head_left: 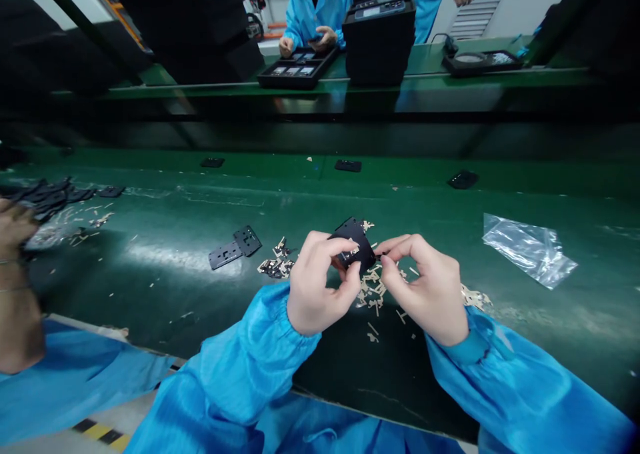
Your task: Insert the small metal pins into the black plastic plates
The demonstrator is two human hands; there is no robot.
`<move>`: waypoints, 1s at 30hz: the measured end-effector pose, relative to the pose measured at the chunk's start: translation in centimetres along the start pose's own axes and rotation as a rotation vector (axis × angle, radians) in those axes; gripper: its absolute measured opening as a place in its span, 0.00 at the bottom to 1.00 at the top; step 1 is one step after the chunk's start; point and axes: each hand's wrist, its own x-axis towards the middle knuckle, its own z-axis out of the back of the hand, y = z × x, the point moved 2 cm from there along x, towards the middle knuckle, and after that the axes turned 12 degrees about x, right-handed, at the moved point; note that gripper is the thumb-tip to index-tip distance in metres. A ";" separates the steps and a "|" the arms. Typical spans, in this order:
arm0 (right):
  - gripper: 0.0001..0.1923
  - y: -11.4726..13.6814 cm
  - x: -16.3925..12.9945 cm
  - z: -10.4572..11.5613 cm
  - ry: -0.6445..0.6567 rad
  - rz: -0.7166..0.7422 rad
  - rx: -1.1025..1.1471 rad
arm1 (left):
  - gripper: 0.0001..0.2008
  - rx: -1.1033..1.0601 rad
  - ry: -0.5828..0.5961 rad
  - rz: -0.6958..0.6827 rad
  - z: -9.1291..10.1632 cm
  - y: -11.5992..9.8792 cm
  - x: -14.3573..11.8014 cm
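My left hand (323, 277) is closed on a thin black plastic panel (356, 233) with holes and small cutouts, held tilted above the table. Thumb and forefinger of my right hand (425, 284) pinch together at the panel's right edge. A small dark bit shows at those fingertips, too small to name. Beneath the hands lies a loose scatter of small beige strips (373, 287). More small beige and black pieces (277, 264) are heaped left of my left hand. Farther left, two black plastic panels (231, 249) overlap on the table.
A clear plastic bag (530, 249) lies at the right. Several black panels (349, 165) are spaced along the green table (175, 221). At far left, another person's hand (15, 227) is beside a pile of black parts (47, 197). Across the bench, a person handles a black tray (295, 74).
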 end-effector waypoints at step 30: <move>0.05 0.2 0.8 0.6 0.185 -0.184 0.180 | 0.13 0.212 -0.051 -0.105 0.4 -0.4 0.0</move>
